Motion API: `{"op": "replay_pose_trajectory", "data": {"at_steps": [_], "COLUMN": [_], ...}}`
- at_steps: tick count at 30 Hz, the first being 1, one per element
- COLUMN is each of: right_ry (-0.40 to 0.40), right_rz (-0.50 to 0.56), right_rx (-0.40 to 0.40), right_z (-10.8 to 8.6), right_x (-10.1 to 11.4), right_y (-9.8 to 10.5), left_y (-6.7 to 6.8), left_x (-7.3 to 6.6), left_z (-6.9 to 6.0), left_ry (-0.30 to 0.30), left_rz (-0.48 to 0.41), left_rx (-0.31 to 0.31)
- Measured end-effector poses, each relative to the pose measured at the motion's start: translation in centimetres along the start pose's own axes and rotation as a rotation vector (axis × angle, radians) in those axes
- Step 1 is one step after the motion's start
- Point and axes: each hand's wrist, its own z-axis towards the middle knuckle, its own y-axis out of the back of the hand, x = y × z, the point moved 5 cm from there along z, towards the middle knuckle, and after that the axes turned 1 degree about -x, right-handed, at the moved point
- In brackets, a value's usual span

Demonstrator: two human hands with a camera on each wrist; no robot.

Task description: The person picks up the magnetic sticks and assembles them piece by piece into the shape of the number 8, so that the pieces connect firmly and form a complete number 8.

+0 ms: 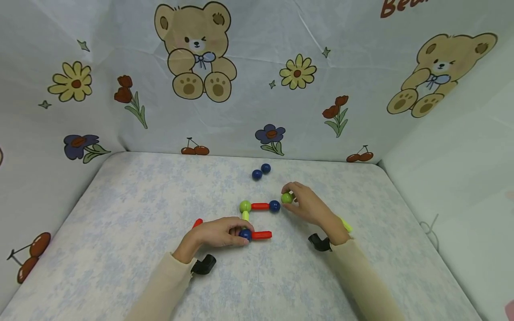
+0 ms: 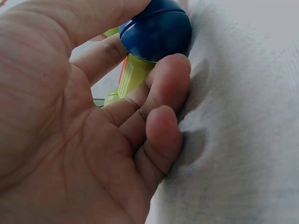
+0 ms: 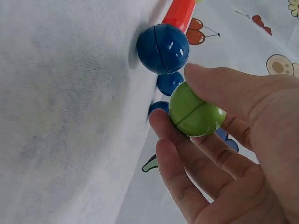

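Note:
On the table, a green ball joins a red rod that ends in a blue ball, and a yellow-green rod runs down to another blue ball with a red rod on its right. My left hand grips that lower blue ball between thumb and fingers. My right hand pinches a loose green ball just right of the upper blue ball, with a small gap between the balls.
Two loose blue balls lie farther back. A red rod shows behind my left hand, and a yellow-green rod lies beside my right wrist. Cloth printed with bears and flowers stands at the table's back edge.

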Motion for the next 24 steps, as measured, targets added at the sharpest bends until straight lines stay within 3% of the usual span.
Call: {"op": "replay_pose_trajectory", "data": {"at_steps": [7,14,24], "right_ry": [-0.005,-0.013,0.039], "right_rz": [-0.003,0.015,0.054], "right_rx": [0.015,0.085,0.166], "right_z": [-1.7,-3.4,-4.2], "right_x": [0.4,1.0,2.1], "right_y": [0.0,-0.7,-2.0], "left_y": [0.0,0.0,0.1], "left_x": [0.0,0.0,0.0], "left_z": [0.0,0.0,0.0], "left_ry": [0.002,-0.005,-0.011], "left_rz": [0.004,0.011,-0.002], "left_rx": [-0.003,-0.001,-0.003]}}
